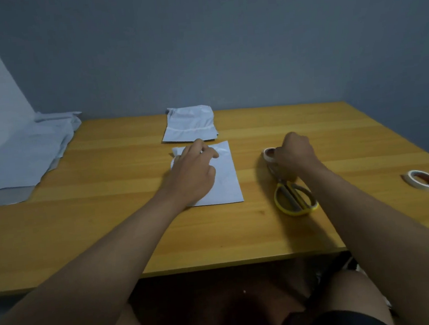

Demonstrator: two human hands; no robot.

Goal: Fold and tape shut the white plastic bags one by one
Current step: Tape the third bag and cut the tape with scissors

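1. The table (pixel 240 227) shows warm yellow wood, smooth, with long grain bands and a soft satin sheen.
2. The white bag (pixel 225 179) under the left hand (pixel 191 172) is thin plastic, smooth, catching a small glossy highlight near its top.
3. The folded bags (pixel 189 125) behind it look like the same white plastic film, slightly crinkled.
4. The tape roll (pixel 268 153) at the right hand (pixel 294 152) has a matt white outer band.
5. The second tape roll (pixel 422 180) reads matt white outside, dark reddish inside.
6. The scissors (pixel 295 199) carry yellow plastic handles with grey inner lining.
7. The heap of bags (pixel 21 158) at the table's left is pale, wrinkled sheet, softly matt.
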